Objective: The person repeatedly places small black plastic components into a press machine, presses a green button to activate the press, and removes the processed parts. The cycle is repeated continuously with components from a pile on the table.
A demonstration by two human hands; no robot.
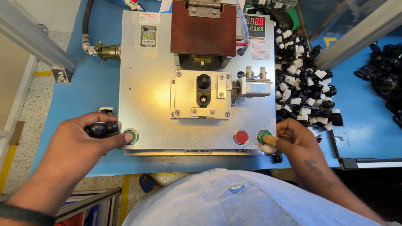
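My left hand (79, 140) grips a small black plastic part (101, 129) while its thumb presses the left green push button (131, 136) on the metal machine plate (146, 104). My right hand (295, 140) holds a small wooden-handled tool (271, 140) and rests on the right green push button (263, 135). A black part (203, 88) sits in the fixture block at the plate's middle, under a brown press head (204, 28).
A red button (240, 137) sits left of the right green one. A heap of black parts with white tags (303, 79) lies right of the plate; more black parts (383, 73) at far right. Digital displays sit at the plate's top. A blue table (90, 96) carries everything.
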